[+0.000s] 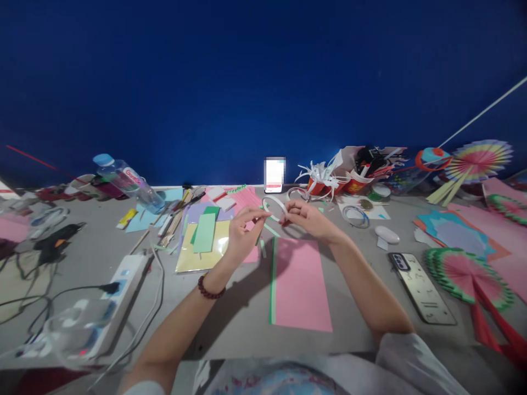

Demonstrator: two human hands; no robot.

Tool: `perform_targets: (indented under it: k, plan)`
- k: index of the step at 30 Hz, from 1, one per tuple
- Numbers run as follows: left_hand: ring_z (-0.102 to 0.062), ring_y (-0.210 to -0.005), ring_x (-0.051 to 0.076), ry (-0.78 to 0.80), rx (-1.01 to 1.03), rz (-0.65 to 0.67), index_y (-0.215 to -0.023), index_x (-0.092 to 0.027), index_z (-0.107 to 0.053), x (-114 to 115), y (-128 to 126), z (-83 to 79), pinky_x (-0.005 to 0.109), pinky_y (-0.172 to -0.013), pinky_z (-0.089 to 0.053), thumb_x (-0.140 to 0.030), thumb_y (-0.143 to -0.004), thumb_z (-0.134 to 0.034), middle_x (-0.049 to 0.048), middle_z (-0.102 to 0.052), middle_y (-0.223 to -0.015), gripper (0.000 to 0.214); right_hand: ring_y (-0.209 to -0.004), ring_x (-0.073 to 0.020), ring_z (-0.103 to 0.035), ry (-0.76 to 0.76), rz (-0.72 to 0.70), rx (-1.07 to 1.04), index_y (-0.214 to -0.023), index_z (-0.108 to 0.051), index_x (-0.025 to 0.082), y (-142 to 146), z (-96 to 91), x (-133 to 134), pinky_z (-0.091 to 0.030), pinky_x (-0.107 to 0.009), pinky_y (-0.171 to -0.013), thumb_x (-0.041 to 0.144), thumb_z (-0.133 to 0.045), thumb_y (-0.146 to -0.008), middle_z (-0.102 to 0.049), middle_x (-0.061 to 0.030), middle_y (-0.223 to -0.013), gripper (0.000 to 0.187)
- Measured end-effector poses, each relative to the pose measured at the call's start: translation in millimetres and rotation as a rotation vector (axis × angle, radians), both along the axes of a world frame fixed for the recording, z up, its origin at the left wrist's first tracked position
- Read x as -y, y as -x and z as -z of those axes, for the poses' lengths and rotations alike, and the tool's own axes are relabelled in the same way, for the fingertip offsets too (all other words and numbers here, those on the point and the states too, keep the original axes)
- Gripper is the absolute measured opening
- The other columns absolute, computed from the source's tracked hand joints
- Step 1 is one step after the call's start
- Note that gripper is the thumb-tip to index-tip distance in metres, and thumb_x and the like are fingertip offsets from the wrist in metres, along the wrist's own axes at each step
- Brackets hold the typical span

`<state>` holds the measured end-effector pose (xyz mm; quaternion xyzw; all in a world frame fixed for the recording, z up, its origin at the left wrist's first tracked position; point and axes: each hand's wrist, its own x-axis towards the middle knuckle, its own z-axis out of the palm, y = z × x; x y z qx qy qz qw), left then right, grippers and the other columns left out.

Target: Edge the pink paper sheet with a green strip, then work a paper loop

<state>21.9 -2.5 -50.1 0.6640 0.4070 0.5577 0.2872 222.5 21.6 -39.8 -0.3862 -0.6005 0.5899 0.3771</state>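
Tape roll (274, 208) — a thin white ring, held up above the grey table (354, 307) between both hands, just over the far end of the pink paper sheet (300, 285).

Head view: left hand (242, 233) is closed in a pinch, fingertips at the ring's left edge, also pinching a narrow green paper strip (269, 229) that slants down under the roll. A dark red bead bracelet (209, 290) sits on that wrist. Right hand (308, 218) grips the ring's right side, fingers curled round it.

The pink sheet lies flat, with a green strip along its left edge. To its left, a yellow sheet (193, 258) with a green paper piece (205, 232) on top. Further left: a white power strip (119, 291) with a black plug, a black glue gun (55, 241), and a clear water bottle (127, 181) on its side.

Right of the hands — a phone (424, 288) lying flat, folded paper fans (469, 274) in pink and green, and red cups (349, 184) stuffed with tools and paper scraps at the far edge. Another tape ring (356, 215) lies near them.
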Motion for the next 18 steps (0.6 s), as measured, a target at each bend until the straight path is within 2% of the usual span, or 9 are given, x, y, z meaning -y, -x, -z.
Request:
perform_targets:
  k: [4,8,12,16,18]
  plan:
    - [-0.061,-0.080,0.013,-0.049,-0.049,0.038,-0.093,-0.024,-0.074,-1.8,-9.2,-30.1,0.021,-0.062,-0.049,-0.017,-0.087,-0.059,0.0029,-0.066,-0.087,0.018,-0.084,-0.0153,-0.069,0.078,-0.031,-0.133,-0.101,-0.063,0.020,-0.8,-17.1,5.9,-0.055,-0.034,-0.083,0.031,-0.072,-0.078,-0.073,-0.0028,-0.086,0.027]
    - [-0.064,-0.085,0.014,-0.013,-0.029,0.086,-0.098,-0.024,-0.073,-8.3,-15.7,-43.0,0.024,-0.071,-0.053,-0.018,-0.086,-0.060,0.0033,-0.069,-0.095,0.019,-0.085,-0.0166,-0.070,0.097,0.013,-0.192,-0.107,-0.065,0.020,-3.4,-29.6,10.1,-0.057,-0.031,-0.075,0.033,-0.072,-0.079,-0.074,-0.0048,-0.091,0.032]
    - [-0.066,-0.085,0.015,0.056,0.000,0.149,-0.100,-0.022,-0.072,-11.5,-18.3,-35.3,0.025,-0.072,-0.054,-0.017,-0.085,-0.059,0.0041,-0.071,-0.095,0.020,-0.078,-0.0163,-0.070,0.117,0.117,-0.246,-0.108,-0.061,0.019,-2.0,-34.4,12.2,-0.056,-0.024,-0.059,0.037,-0.071,-0.080,-0.074,-0.0054,-0.090,0.035]
    - [-0.066,-0.084,0.015,0.162,0.015,0.210,-0.106,-0.020,-0.068,-11.0,-18.0,-21.4,0.025,-0.071,-0.054,-0.017,-0.085,-0.060,0.0062,-0.070,-0.096,0.023,-0.070,-0.0167,-0.070,0.184,0.202,-0.278,-0.115,-0.047,0.024,1.8,-29.8,11.0,-0.052,-0.021,-0.046,0.035,-0.075,-0.074,-0.073,-0.0016,-0.083,0.051]
    - [-0.065,-0.085,0.015,0.173,0.019,0.262,-0.109,-0.020,-0.066,-11.7,-18.4,-16.2,0.026,-0.072,-0.054,-0.020,-0.085,-0.061,0.0067,-0.069,-0.096,0.024,-0.071,-0.0167,-0.071,0.183,0.264,-0.291,-0.113,-0.043,0.027,2.6,-25.8,9.9,-0.052,-0.020,-0.045,0.035,-0.075,-0.075,-0.072,0.0005,-0.083,0.050]
